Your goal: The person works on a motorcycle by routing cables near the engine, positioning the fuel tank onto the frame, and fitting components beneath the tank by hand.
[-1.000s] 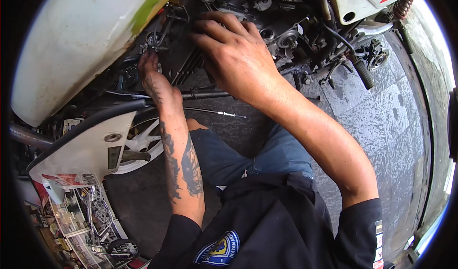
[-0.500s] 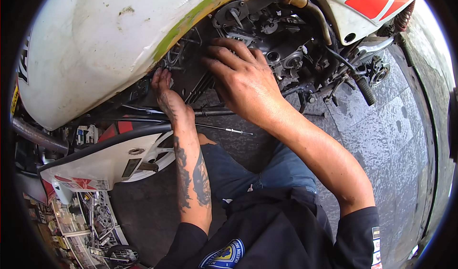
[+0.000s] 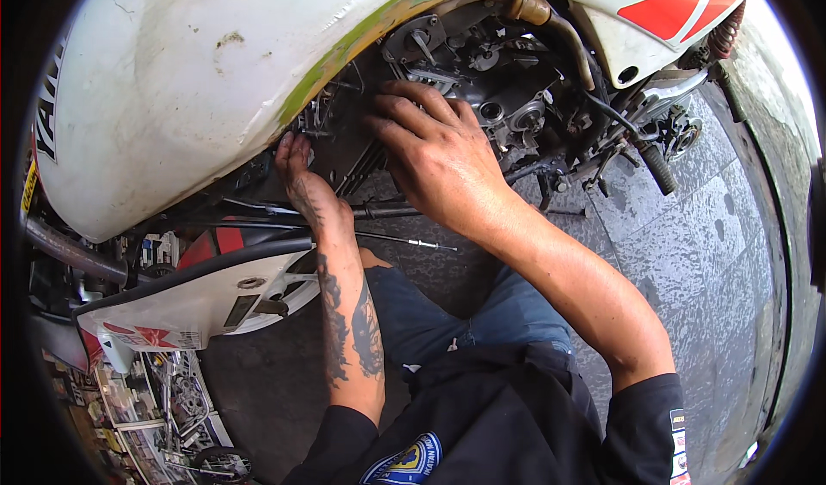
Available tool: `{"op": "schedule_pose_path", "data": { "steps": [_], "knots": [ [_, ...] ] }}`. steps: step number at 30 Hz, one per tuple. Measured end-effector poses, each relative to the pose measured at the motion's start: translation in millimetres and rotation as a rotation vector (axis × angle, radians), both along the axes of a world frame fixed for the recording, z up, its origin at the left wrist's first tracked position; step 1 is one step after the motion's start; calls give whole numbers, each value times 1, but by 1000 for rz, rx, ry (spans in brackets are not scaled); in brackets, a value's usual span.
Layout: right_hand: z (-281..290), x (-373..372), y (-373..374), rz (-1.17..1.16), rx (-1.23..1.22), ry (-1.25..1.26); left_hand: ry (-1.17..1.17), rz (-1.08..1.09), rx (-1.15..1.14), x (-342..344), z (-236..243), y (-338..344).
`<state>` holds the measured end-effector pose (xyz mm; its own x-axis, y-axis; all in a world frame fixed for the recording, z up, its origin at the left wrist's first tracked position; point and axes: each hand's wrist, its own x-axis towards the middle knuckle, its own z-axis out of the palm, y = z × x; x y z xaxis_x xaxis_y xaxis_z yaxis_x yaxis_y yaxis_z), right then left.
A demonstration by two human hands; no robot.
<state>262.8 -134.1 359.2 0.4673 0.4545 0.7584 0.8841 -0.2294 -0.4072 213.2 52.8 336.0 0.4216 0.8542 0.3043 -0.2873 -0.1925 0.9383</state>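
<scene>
A motorcycle lies close in front of me, its white fuel tank with a green-yellow lower edge filling the upper left. Under it sits the dark, greasy engine. My left hand reaches up under the tank's edge, fingers tucked into the engine parts and partly hidden. My right hand rests flat on the engine's side, fingers spread and bent toward the left; I cannot see anything held in it. A thin metal cable runs below both hands.
A white side panel with red marks lies at lower left, over a black hose. A foot peg juts out at right. Grey paving stones cover the ground. Papers and small parts lie at bottom left.
The view has shifted so the tank and engine sit lower and closer. Both hands stayed on the engine, the left one pushing further up under the tank's edge.
</scene>
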Motion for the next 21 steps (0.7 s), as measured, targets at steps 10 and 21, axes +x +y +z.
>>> {"op": "schedule_pose_path", "data": {
  "steps": [10,21],
  "knots": [
    [17,-1,7,-62,-42,-39,-52,17,79,1,-2,2],
    [26,18,29,-183,-174,-208,-28,21,135,3,-12,12]
  ]
}}
